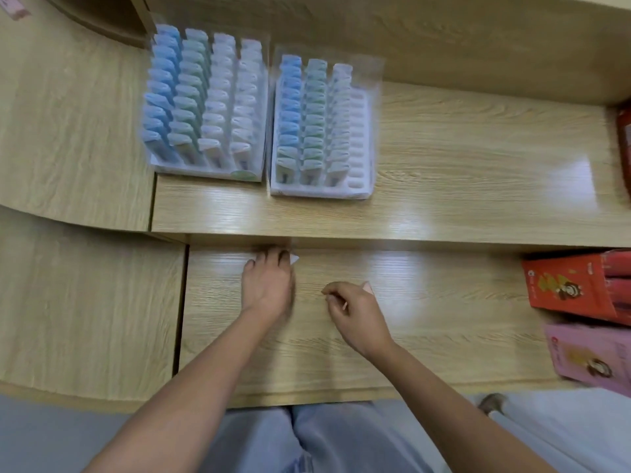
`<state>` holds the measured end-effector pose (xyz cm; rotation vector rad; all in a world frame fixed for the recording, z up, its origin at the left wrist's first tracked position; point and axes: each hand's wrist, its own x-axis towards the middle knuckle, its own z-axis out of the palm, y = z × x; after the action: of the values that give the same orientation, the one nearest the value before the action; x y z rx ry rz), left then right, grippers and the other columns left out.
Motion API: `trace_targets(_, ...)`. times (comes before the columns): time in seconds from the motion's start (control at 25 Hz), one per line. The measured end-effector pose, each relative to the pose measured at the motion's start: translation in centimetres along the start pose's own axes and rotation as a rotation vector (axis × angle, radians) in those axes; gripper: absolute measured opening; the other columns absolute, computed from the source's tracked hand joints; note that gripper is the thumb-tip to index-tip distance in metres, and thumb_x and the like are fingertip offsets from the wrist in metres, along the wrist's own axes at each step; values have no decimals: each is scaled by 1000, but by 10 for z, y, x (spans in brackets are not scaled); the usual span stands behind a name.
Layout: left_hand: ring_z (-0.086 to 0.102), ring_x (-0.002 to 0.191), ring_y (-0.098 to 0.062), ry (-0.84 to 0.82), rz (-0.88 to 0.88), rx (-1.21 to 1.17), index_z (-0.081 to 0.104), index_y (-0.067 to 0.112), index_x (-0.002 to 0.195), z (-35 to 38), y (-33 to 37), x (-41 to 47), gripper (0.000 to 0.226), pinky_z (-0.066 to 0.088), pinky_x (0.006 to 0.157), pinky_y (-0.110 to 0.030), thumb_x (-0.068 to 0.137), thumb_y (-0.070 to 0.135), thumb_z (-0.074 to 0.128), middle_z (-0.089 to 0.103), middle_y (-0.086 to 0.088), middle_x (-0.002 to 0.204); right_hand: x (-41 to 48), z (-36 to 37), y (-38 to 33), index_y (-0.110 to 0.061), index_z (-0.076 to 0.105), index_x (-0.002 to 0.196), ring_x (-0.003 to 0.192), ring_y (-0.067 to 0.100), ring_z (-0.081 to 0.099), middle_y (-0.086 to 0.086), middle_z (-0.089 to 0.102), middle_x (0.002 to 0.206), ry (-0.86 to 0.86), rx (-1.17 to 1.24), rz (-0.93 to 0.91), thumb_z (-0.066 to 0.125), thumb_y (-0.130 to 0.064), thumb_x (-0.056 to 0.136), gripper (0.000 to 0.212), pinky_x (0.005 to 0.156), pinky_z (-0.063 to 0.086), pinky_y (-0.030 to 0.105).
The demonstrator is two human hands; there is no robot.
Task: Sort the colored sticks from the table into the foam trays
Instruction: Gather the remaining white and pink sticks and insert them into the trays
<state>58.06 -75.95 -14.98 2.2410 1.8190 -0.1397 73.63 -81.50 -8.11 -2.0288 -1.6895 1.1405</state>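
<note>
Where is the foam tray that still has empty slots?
In the head view, the part-filled foam tray sits on the raised shelf, just right of the full foam tray; its empty row runs along its right side.

Both bare arms reach forward from the bottom of the view, the left arm point(205, 370) running almost straight ahead and the right arm point(444, 387) angling in from the right. The left hand point(268, 285) lies palm down with its back to the camera, its fingertips point(269, 256) bent downward beside a white corner point(294, 258) (blur hides whether they grip it). The right hand point(355, 314) sits nearer the body and just right of the left, apart from it, fingers curled inward round a pale pink piece point(367, 287) that pokes out past the knuckles.
</note>
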Motion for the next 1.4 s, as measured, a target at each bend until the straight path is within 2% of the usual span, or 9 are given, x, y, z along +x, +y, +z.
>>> trace_targets(0.08, 61, 83, -31, 47, 9, -65, 67, 9, 101, 8, 2, 1, 27, 44, 67, -35, 75, 7, 69, 65, -12, 95, 3, -1, 4, -7, 68, 102, 78, 2, 48, 1, 68, 100, -23, 24, 25, 52, -8, 92, 18, 82, 17, -9)
trace_targets(0.36, 53, 108, -23, -60, -4, -263, 55, 19, 115, 2, 10, 0, 26, 33, 84, -32, 90, 27, 56, 60, -3, 114, 24, 3, 5, -13, 67, 100, 70, 3, 52, -1, 66, 87, -65, 158, 132, 57, -11, 89, 15, 64, 39, 8)
trace_targets(0.52, 61, 92, -20, -114, -48, -669, 54, 17, 106, -16, 18, -23, 22, 43, 71, -31, 87, 26, 62, 64, 3, 97, 26, 1, 3, -16, 61, 110, 69, 0, 50, -4, 58, 87, -45, 242, 154, 68, -16, 84, 27, 73, 44, 20)
trace_targets(0.64, 61, 81, -8, -13, -114, -931, 54, 21, 100, -51, 38, -39, 23, 48, 73, -29, 83, 23, 68, 59, 16, 84, 17, -22, -14, -16, 66, 101, 75, 1, 56, -5, 64, 87, -17, 320, 76, 66, -12, 85, 16, 73, 44, 17)
trace_targets(0.72, 57, 80, 3, 87, -102, -1007, 51, 27, 98, -79, 45, -41, 30, 45, 71, -18, 79, 24, 73, 58, 20, 85, 9, -47, -31, -16, 68, 91, 78, 3, 58, -8, 66, 85, 49, 331, -61, 67, -8, 84, 11, 71, 44, 12)
trace_targets(0.8, 54, 87, 6, 134, -29, -1002, 50, 30, 100, -105, 45, -36, 34, 42, 75, -11, 77, 26, 75, 58, 19, 93, 7, -84, -53, -17, 69, 92, 80, 2, 59, -15, 65, 86, 190, 291, -219, 69, -9, 83, 12, 71, 43, 10)
trace_targets(1.04, 58, 89, 0, 64, 43, -866, 60, 28, 103, -140, 21, -17, 13, 51, 80, -30, 90, 23, 58, 62, 18, 93, 97, -192, -105, -12, 67, 96, 75, 12, 59, -17, 60, 83, 618, 233, -425, 63, -14, 88, 8, 69, 52, 30)
trace_targets(1.16, 56, 90, 3, -25, 62, -746, 62, 30, 105, -137, 20, -22, 15, 48, 82, -25, 92, 25, 55, 62, 19, 95, 150, -201, -113, -8, 67, 97, 80, 11, 56, -3, 65, 88, 603, 31, -455, 61, -14, 89, 12, 72, 44, 21)
trace_targets(1.4, 56, 91, 2, -77, 55, -709, 61, 33, 104, -120, 14, -38, 16, 48, 82, -25, 92, 26, 54, 61, 18, 94, 190, -178, -98, -10, 66, 92, 87, 22, 57, 3, 66, 89, 488, -257, -494, 57, -14, 90, 10, 68, 43, 33)
